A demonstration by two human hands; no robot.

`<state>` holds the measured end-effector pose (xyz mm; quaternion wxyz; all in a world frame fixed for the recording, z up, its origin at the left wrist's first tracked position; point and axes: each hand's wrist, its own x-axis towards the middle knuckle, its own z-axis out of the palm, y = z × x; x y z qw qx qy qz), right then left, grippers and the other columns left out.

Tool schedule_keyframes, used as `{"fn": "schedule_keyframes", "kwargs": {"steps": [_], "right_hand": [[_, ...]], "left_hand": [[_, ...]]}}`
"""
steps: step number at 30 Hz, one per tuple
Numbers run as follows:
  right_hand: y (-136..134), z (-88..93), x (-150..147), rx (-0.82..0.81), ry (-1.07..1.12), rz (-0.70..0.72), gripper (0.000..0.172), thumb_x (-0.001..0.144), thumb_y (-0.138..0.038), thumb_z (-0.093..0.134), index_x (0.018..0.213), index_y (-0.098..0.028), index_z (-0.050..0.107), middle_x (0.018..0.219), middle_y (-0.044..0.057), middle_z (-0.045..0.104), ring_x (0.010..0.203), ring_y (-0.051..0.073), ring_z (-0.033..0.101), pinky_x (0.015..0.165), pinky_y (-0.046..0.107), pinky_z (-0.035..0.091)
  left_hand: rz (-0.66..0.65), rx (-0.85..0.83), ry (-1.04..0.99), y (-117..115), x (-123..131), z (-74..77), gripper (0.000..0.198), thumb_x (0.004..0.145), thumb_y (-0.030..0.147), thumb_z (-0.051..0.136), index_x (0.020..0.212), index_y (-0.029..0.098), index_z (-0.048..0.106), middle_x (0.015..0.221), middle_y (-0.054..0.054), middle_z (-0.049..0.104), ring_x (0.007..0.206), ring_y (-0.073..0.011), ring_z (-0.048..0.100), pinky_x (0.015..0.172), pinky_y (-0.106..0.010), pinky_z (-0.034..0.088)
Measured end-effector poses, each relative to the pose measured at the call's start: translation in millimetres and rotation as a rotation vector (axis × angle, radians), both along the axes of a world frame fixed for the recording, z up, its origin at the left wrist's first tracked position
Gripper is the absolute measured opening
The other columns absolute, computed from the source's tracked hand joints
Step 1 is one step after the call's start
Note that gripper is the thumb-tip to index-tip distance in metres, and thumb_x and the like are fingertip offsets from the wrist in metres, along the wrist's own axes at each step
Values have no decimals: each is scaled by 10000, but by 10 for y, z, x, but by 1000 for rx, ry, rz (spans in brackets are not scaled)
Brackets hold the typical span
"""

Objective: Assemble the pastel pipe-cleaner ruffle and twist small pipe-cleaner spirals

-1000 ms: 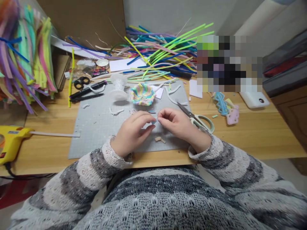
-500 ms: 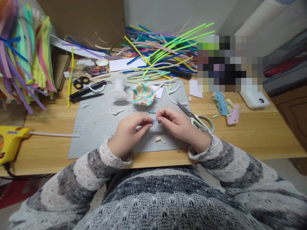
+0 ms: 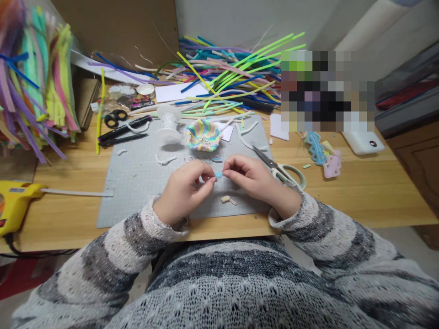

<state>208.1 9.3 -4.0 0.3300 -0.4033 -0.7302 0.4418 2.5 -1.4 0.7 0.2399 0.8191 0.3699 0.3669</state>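
Observation:
Between my two hands is a small light-blue pipe cleaner piece (image 3: pixel 218 174), short and compact. The fingertips of my left hand (image 3: pixel 190 185) pinch its left end. My right hand (image 3: pixel 252 178) pinches its right end between thumb and forefinger. Both hands are just above the grey cutting mat (image 3: pixel 137 183). Below them on the mat lies a small beige pipe cleaner piece (image 3: pixel 227 199) with a short stem. Beyond my hands sits a ruffled, pastel-striped pipe cleaner piece (image 3: pixel 202 135). Scissors with pale green handles (image 3: pixel 291 177) rest beside my right hand, blades pointing away.
A clear spool (image 3: pixel 168 125) stands at the mat's back. Loose pipe cleaners (image 3: pixel 233 68) pile up behind. Markers (image 3: pixel 125 129) and small black scissors (image 3: pixel 115 119) lie left. A yellow glue gun (image 3: pixel 20 201) is far left; a white phone (image 3: pixel 363 137) is at right.
My fingertips have drawn slightly apart, so more of the light-blue piece shows between them. Everything else stays in place, apart from a tiny camera shift.

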Motion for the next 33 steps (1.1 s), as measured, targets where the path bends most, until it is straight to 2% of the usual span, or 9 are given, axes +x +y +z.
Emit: {"fn": "schedule_keyframes", "kwargs": {"steps": [4,8,12,15,21,33], "right_hand": [[31,-1,41,21,-12,7,108,888,-273,584,830,-184,560,730,-21,564,673,110,493,631,265,386],[73,3,91,163,-95,91,54,913,-210,539,884,-187,578,810,5,592,740,124,519,679,272,409],[99,8,111,336,-150,136,66,919,-182,530,884,-189,585,887,30,559,842,143,534,768,294,435],[103,16,108,388,-151,82,71,911,-171,541,868,-198,590,960,44,527,921,158,536,837,319,440],[105,20,108,397,-103,-52,54,888,-180,576,850,-213,596,980,42,495,966,182,523,900,372,426],[145,-7,140,379,-138,-205,65,856,-183,581,824,-234,607,973,36,484,999,213,518,940,422,403]], "left_hand": [[24,-42,9,7,7,15,59,829,102,577,809,157,578,727,13,587,667,-94,525,608,-216,424],[25,-144,56,21,-2,14,60,823,111,578,789,160,581,710,18,585,632,-96,511,579,-220,405],[13,-129,86,39,-11,2,57,801,98,608,787,153,602,864,-25,600,786,-127,556,712,-261,454],[28,-98,77,42,-12,3,55,792,104,628,775,154,613,928,-40,588,872,-147,563,799,-294,468],[87,-54,24,14,-4,51,65,805,104,608,764,154,608,909,-44,584,871,-159,564,802,-311,482],[69,-13,18,6,-2,62,59,813,107,596,770,148,594,904,-56,583,874,-167,562,798,-314,482]]}}
